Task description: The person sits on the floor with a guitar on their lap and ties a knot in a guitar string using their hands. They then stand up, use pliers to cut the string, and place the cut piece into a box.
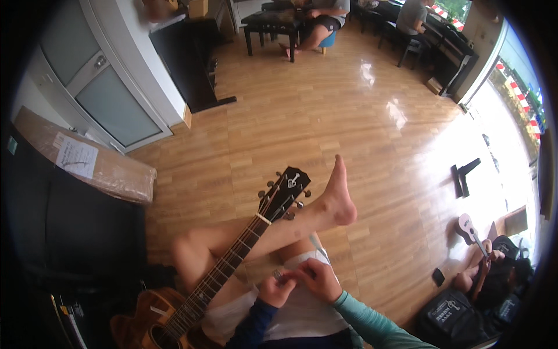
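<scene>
Toward nine o'clock, a long cardboard box (pixel 131 177) is lying in glossy, wrinkled clear wrap, its pale label (pixel 77 154) showing flat and papery against the brown. Between seven and eight o'clock, the rounded body of the acoustic guitar (pixel 125 326) is displaying warm, streaky wood grain, while its slim, fretted neck (pixel 232 257) is slanting up toward one o'clock and ending near the centre in a glossy black headstock (pixel 293 180) with metal tuners. The neck is crossing in front of the bent bare leg (pixel 203 247), which is probably helping to steady the instrument and leave both hands free. At six o'clock, the left hand (pixel 275 292), in a navy sleeve, is holding its fingers curled, apparently gripping a small silvery piece (pixel 279 274) over the white, soft-looking shorts (pixel 305 314). Just beside it, near half past five, the right hand (pixel 321 282), in a teal sleeve, is bringing bent fingers close to the left ones, likely for fine control; whether they are pinching anything, I cannot tell. Toward four o'clock, a flat dark phone-like slab (pixel 438 277) is lying on the shiny wood-patterned floor (pixel 383 232), and a pale, smooth-bodied ukulele (pixel 466 225) is leaning beside another person's bare limbs (pixel 463 281).
</scene>
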The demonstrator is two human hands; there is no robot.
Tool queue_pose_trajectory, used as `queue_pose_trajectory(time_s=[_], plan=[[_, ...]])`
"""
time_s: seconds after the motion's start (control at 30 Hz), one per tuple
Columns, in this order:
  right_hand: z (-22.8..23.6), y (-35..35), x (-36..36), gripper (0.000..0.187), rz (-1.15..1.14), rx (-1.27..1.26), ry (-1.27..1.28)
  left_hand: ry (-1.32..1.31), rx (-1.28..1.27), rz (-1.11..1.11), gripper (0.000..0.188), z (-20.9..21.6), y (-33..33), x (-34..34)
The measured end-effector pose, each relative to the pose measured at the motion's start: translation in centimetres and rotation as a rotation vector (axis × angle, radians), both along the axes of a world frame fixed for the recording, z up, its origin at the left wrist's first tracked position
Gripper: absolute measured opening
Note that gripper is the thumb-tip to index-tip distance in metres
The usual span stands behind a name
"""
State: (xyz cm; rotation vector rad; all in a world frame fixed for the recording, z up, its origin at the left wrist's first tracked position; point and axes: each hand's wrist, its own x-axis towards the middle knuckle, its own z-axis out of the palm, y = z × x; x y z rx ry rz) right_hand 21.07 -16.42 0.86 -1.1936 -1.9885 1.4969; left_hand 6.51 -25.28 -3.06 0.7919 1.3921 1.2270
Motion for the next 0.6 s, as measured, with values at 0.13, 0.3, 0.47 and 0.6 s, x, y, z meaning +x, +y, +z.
queue_pose_trajectory(time_s=[0.13,0.3,0.47,0.6], plan=[[-1.0,-0.1,-0.3,0.012,-0.026,0.134,0.059,-0.194,-0.083,0.058,0.007,-0.9,-0.1,0.4],[-0.4,-0.5,-0.6,0.011,0.026,0.144,0.041,-0.24,-0.059,0.044,0.004,-3.6,-0.9,-0.4],[-0.6,-0.4,-0.5,0.01,-0.07,0.029,0.071,0.234,-0.014,0.014,0.008,0.7,0.6,0.3],[-0.6,-0.1,-0.6,0.011,-0.092,0.012,0.078,0.491,0.137,0.058,0.017,1.5,1.1,0.8]])
